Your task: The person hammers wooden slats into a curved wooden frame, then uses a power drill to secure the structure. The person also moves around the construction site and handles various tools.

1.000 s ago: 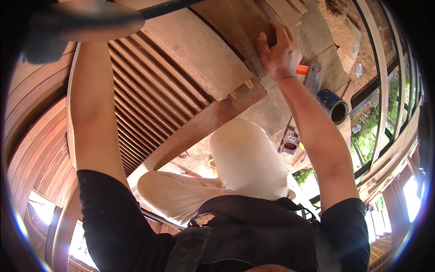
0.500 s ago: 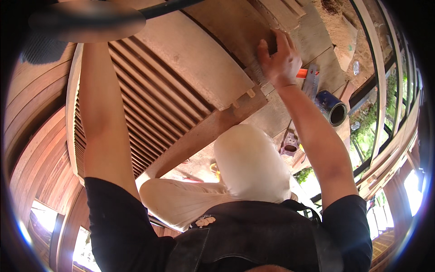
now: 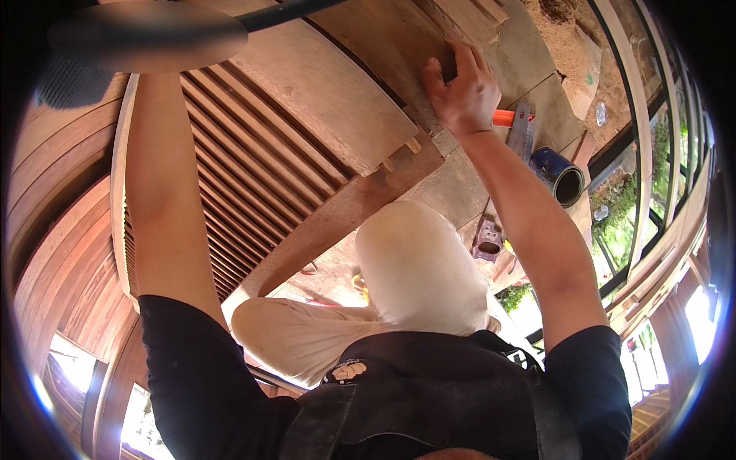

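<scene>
- Left forearm (image 3: 165, 176), between 9 and 10 o'clock: across the slatted wooden panel (image 3: 261, 165); left hand hidden, cannot tell its state.
- Panel: 10 o'clock, beyond the pale trousers (image 3: 422, 268).
- Right hand (image 3: 464, 90), 1 o'clock: over a wooden board (image 3: 391, 38), fingers curled, thumb parted; cannot tell if grasping.
- Metal blade (image 3: 520, 132), 2 o'clock: across an orange bar (image 3: 503, 118), near right wrist.

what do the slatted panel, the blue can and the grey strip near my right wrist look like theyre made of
Slatted panel: wood, apparently unvarnished; brown, matte, with faint grain.
Blue can: probably painted metal; glossy side, pale round rim, though plastic isn't ruled out.
Grey strip: likely bare metal; thin, flat and dull grey.
</scene>
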`<state>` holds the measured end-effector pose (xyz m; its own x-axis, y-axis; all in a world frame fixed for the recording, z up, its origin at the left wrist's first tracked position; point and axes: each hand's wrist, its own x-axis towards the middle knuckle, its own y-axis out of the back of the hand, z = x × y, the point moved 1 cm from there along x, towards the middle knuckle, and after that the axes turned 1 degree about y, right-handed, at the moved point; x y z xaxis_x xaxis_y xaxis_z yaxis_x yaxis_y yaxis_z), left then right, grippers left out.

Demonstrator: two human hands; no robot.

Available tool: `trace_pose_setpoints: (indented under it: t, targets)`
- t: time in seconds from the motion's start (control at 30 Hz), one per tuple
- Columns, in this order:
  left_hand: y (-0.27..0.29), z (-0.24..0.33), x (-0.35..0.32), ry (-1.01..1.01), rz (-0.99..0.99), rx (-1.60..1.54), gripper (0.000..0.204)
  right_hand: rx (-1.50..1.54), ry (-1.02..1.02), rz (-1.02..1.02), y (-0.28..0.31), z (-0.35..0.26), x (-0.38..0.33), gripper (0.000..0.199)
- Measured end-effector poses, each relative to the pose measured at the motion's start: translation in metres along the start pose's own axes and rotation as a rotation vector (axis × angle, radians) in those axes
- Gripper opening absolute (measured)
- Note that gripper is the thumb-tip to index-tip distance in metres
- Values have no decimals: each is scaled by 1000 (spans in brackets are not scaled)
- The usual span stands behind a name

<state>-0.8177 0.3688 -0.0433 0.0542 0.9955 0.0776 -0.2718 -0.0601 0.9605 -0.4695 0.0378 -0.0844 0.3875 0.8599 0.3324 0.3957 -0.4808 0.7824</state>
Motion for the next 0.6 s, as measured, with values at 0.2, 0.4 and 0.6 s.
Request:
trace_pose_setpoints:
  t: [0.2,0.4,0.6]
  targets:
    - [0,0,-4,11,-7,-14,80,1,-13,-21,3,1,-3,33]
    - [3,-6,-8,36,1,-43,79,-21,-32,-74,6,-2,-3,34]
    - [23,-8,-63,89,50,-326,77,-21,-52,-61,1,-4,-3,33]
